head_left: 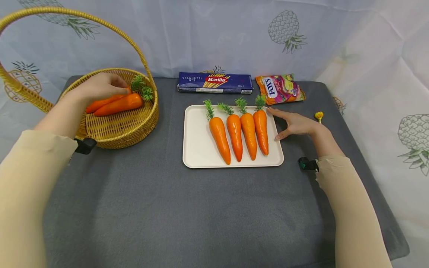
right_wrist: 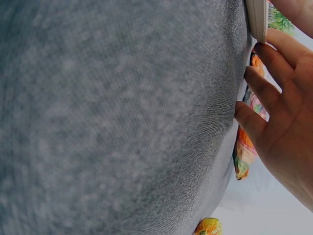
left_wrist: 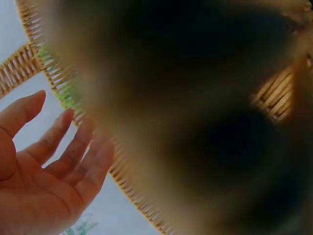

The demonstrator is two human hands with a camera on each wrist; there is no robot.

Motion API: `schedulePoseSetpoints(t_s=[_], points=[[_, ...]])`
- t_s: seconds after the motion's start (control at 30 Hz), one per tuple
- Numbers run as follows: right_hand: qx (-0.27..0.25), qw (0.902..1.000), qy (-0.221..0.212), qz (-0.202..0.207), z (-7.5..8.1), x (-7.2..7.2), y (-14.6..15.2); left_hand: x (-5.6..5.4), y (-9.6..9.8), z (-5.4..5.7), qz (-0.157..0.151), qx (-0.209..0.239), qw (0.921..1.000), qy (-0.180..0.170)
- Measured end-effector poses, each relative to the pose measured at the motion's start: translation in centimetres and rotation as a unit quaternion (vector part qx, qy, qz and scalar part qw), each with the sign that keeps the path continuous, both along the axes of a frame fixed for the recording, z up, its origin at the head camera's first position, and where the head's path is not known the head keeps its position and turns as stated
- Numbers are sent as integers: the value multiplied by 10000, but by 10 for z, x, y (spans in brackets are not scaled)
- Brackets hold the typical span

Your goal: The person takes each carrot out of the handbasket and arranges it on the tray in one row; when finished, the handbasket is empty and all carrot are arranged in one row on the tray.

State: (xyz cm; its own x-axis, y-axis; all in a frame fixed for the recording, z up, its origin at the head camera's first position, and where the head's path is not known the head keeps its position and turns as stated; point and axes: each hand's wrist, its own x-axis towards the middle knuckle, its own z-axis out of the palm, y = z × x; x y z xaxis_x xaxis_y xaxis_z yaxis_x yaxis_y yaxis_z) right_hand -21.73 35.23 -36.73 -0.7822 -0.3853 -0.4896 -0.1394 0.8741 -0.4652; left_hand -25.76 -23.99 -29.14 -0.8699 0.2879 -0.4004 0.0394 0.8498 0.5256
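My left hand [head_left: 100, 87] is inside the wicker basket [head_left: 114, 130], right over two orange carrots [head_left: 118, 104] with green tops. In the left wrist view its fingers [left_wrist: 73, 147] are loosely bent, with nothing seen between them; a dark blur covers much of that view. At the right end of the cream tray [head_left: 197, 137], my right hand [head_left: 296, 123] has its thumb and fingertips at the tray's edge. Several carrots [head_left: 219, 139] lie side by side on the tray, tops toward the back. The right wrist view shows the right fingers [right_wrist: 266, 90] spread beside the tray's corner.
Behind the tray lie a blue spaghetti box [head_left: 214, 82] and a colourful sweets bag [head_left: 281, 88]. A small yellow item [head_left: 319, 116] lies near the table's right edge. The basket's tall handle [head_left: 134, 44] arches over the left side. A pineapple-print cloth [head_left: 214, 33] hangs behind the grey table [head_left: 207, 216].
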Motion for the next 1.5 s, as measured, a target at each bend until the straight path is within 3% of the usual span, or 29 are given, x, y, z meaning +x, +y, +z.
schedulePoseSetpoints(t_s=[0.2, 0.43, 0.6, 0.87, 1.17, 1.5], points=[[7, 10000, 22, -7, -1, 0, 0, -5, -3, -6, -419, -411, 9981, -161], [35, 10000, 67, 28, -2, 0, 0, -5, -9, -17, -543, -554, 9967, -217], [1, 10000, 38, 24, -1, 0, -1, -3, -9, -23, -683, -723, 9950, -61], [9, 10000, 10, -13, 1, 1, -2, 1, -9, -32, -1089, -1184, 9861, 417], [-3, 10000, -2, -24, -1, 0, 0, 0, -11, -36, -985, -1135, 9886, 132], [12, 10000, 5, -36, 1, 2, -1, 3, -8, -37, -915, -1060, 9897, 282]])
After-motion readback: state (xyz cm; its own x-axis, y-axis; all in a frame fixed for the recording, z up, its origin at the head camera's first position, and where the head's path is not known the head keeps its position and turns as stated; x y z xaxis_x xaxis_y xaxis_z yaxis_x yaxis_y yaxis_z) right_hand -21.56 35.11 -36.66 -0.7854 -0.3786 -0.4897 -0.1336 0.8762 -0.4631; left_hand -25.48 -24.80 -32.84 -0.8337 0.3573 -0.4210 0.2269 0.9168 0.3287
